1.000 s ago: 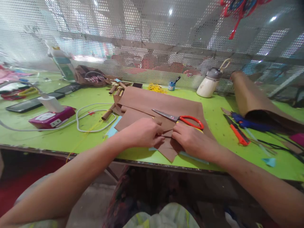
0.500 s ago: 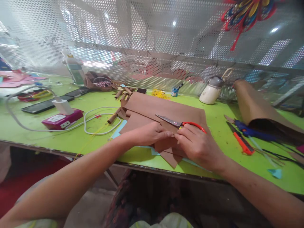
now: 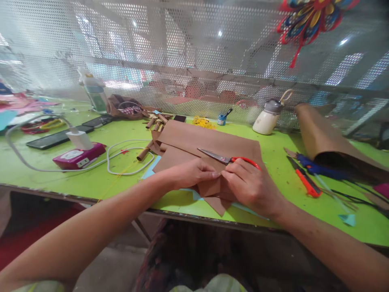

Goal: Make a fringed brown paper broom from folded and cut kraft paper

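My left hand point(image 3: 197, 174) is closed, its thumb and forefinger pinching a small piece of brown paper point(image 3: 211, 188) at its upper edge. Fingertips of my right hand point(image 3: 251, 184) meet the left ones at the same spot and pinch there too. A pair of scissors point(image 3: 217, 156) with red handles is tucked in my right hand, blades pointing left. Beneath both hands lie larger brown paper sheets point(image 3: 209, 136), with light blue paper point(image 3: 152, 166) showing under them. My fingers hide the exact point where the paper is gripped.
Small brown paper rolls point(image 3: 144, 151) and a white cable point(image 3: 130, 173) lie left, near a purple power adapter point(image 3: 79, 155) and phone point(image 3: 54, 138). A red utility knife point(image 3: 306, 182), blue glue gun point(image 3: 316, 166) and large brown paper roll point(image 3: 328, 134) are right. A cream bottle point(image 3: 266, 119) stands behind.
Both hands stay together on the paper, with only a slight shift of the fingertips. The whole view has shifted a little; the scissors remain in my right hand.
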Demonstrator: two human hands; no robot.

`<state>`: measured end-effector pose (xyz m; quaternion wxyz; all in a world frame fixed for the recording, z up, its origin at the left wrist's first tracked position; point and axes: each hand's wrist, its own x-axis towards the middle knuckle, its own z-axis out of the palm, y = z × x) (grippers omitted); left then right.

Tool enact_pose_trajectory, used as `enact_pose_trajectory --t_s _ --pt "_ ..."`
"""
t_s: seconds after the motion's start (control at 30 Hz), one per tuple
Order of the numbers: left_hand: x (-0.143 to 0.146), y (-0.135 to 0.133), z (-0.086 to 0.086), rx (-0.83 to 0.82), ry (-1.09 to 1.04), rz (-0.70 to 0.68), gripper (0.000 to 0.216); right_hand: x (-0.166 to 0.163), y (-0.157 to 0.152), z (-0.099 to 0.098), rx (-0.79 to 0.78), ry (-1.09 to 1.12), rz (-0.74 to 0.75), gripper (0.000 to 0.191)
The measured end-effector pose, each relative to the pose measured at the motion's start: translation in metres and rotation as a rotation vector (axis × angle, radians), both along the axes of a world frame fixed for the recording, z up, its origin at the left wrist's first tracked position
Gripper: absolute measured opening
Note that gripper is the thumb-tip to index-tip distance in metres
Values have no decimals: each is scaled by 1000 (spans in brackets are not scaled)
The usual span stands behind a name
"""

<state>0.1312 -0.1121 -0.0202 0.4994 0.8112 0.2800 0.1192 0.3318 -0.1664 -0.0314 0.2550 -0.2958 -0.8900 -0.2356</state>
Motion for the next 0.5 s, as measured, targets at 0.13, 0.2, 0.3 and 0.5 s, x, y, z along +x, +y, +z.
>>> enact_pose_trajectory --t_s 0.13,0.2,0.3,0.5 --pt "1 0 -3 -32 -10 69 47 -1 0 0 -87 102 -14 18" --pt "1 0 -2 -3 1 80 46 0 1 0 -193 246 -37 23" --pt "2 0 1 90 15 78 45 1 3 0 -475 484 -37 36" --pt "6 -1 1 224 39 63 41 1 9 1 -845 628 -130 24"
